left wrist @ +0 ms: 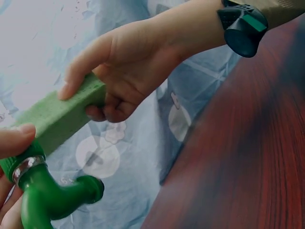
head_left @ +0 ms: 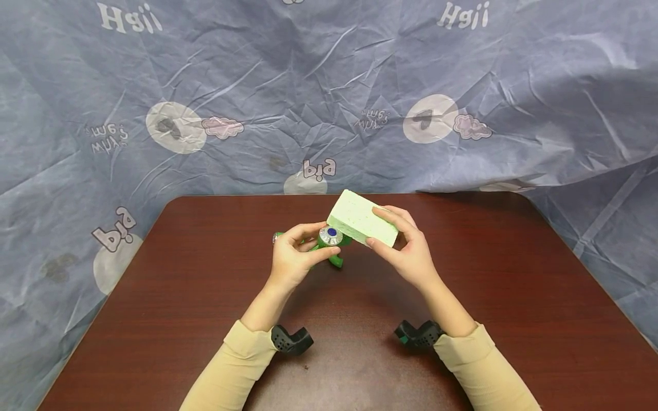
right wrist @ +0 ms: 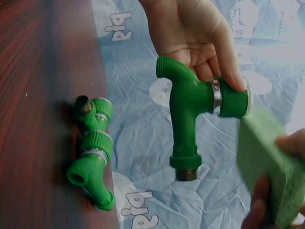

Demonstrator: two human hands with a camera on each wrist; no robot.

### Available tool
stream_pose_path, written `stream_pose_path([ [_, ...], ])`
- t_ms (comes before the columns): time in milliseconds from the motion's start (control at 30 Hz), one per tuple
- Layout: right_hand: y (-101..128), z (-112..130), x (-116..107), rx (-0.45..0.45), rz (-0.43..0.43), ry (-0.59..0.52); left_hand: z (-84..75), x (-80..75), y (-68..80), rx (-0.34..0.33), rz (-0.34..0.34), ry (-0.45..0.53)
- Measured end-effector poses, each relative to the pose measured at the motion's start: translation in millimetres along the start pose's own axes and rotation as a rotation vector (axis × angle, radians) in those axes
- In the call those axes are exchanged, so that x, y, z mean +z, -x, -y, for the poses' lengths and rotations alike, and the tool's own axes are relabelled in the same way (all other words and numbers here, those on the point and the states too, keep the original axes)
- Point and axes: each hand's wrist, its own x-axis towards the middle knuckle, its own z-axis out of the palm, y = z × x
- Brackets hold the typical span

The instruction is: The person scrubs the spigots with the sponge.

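Observation:
My left hand (head_left: pixel 315 242) holds a green plastic tap (head_left: pixel 331 240) by its round cap, which has a silver ring and a blue dot; the right wrist view shows the tap (right wrist: pixel 190 107) hanging in the air with its threaded outlet pointing down. Thumb and fingers of my right hand (head_left: pixel 380 228) grip a pale green sponge block (head_left: pixel 360 220). The block's end touches the tap's cap. From the left wrist, the block (left wrist: pixel 57 117) lies just above the tap (left wrist: pixel 43 198).
A second green tap (right wrist: pixel 93 150) lies on the dark red-brown table (head_left: pixel 205 297), behind my left hand and mostly hidden in the head view. A crumpled blue printed cloth (head_left: pixel 308 85) hangs behind and around the table. Black camera mounts (head_left: pixel 290 339) sit on both wrists.

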Motion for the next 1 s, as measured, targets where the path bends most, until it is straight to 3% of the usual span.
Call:
stream_pose_path([
  [200, -2.7, -8.2, -9.5, 0.019, -0.030, -0.030, -0.1, -6.4, -3.1, 0.012, -0.048, 0.041],
  [333, -2.3, -19.9, -14.2, 0.004, 0.017, -0.074, -0.2, -9.7, -5.3, 0.010, -0.082, 0.061],
  [600, -0.2, -21.7, -14.4, -0.026, 0.122, -0.024, -3.7, -11.0, -5.8, -0.009, -0.128, 0.141],
  [800, 0.2, -12.5, -9.0, -0.031, 0.162, -0.025, -2.0, -11.5, -6.2, -0.039, -0.121, 0.215],
  [1000, 0.0, 6.5, -6.2, -0.083, 0.148, -0.003, -1.3, -13.3, -6.9, -0.093, -0.076, 0.217],
])
